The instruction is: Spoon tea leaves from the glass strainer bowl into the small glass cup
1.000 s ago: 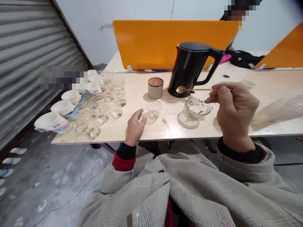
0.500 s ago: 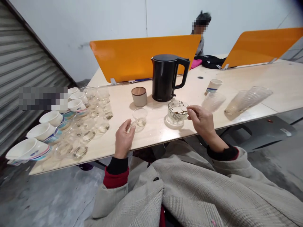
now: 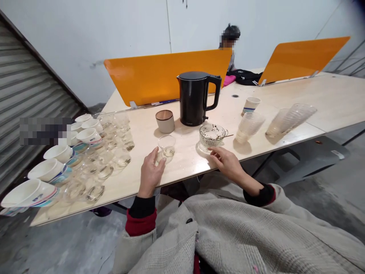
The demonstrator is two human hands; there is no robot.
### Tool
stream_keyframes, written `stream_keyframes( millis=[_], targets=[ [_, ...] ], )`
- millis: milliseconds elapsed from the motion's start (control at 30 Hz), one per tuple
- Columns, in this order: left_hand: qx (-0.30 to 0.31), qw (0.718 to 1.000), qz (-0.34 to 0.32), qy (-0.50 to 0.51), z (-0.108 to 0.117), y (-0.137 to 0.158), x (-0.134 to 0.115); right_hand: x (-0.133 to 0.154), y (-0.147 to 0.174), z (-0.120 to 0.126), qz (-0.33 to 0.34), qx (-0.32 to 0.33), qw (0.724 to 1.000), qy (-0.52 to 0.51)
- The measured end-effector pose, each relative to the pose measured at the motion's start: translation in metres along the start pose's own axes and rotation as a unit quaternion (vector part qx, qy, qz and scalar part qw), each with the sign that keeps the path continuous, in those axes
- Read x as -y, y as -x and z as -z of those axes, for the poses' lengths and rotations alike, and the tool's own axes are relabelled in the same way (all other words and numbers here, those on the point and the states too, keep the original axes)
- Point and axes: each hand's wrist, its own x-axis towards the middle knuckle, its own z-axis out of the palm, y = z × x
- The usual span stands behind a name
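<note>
My left hand (image 3: 151, 174) is beside a small clear plastic cup (image 3: 167, 146), thumb and fingers apart; a little dark matter lies in the cup's bottom. Whether the fingertips touch it, I cannot tell. In front of a ribbed glass bowl (image 3: 209, 142) is my right hand (image 3: 228, 163), empty, its fingers stretched out to the left. The bowl holds dark, leaf-like bits, and a thin stick-like handle (image 3: 228, 136) leans out over its right rim. Behind the cup stands a beige cup with a brown inside (image 3: 165, 123).
A black electric kettle (image 3: 193, 101) stands behind the bowl. Rows of paper cups (image 3: 47, 169) and clear cups (image 3: 105, 167) fill the left side. Stacked clear cups (image 3: 248, 127) and a paper cup (image 3: 251, 105) are on the right. Orange dividers (image 3: 159, 78) stand behind; a person (image 3: 231, 57) is beyond.
My right hand has let go of the thin handle, leaving it in the bowl, and moved left and nearer to me. My left hand stays by the clear cup. The view has shifted slightly.
</note>
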Motion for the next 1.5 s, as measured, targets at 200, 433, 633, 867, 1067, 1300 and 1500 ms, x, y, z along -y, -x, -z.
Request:
stream_keyframes(
  millis=[200, 433, 633, 867, 1067, 1300, 1500],
  targets=[
    [0.027, 0.999, 0.004, -0.039, 0.003, -0.001, -0.011, 0.002, -0.026, 0.002, -0.058, 0.008, 0.993, 0.104],
    [0.027, 0.999, 0.002, -0.046, 0.003, 0.0, -0.011, 0.002, -0.039, -0.002, -0.071, -0.005, 0.992, 0.108],
    [0.021, 0.999, 0.002, -0.041, 0.004, -0.001, -0.01, 0.003, -0.058, -0.012, -0.069, 0.006, 0.995, 0.072],
    [0.027, 0.999, 0.004, -0.041, 0.004, -0.001, -0.01, -0.015, -0.079, -0.006, -0.105, -0.03, 0.99, 0.09],
    [0.028, 0.999, 0.003, -0.047, 0.004, 0.0, -0.013, -0.034, -0.095, 0.0, -0.104, -0.032, 0.987, 0.118],
    [-0.026, 0.998, -0.012, -0.06, 0.0, 0.0, -0.011, -0.006, -0.073, -0.028, -0.005, 0.004, 0.986, 0.164],
    [-0.013, 0.982, -0.058, -0.179, 0.0, -0.003, -0.011, 0.052, -0.067, -0.071, 0.085, 0.153, 0.963, 0.205]
  ],
)
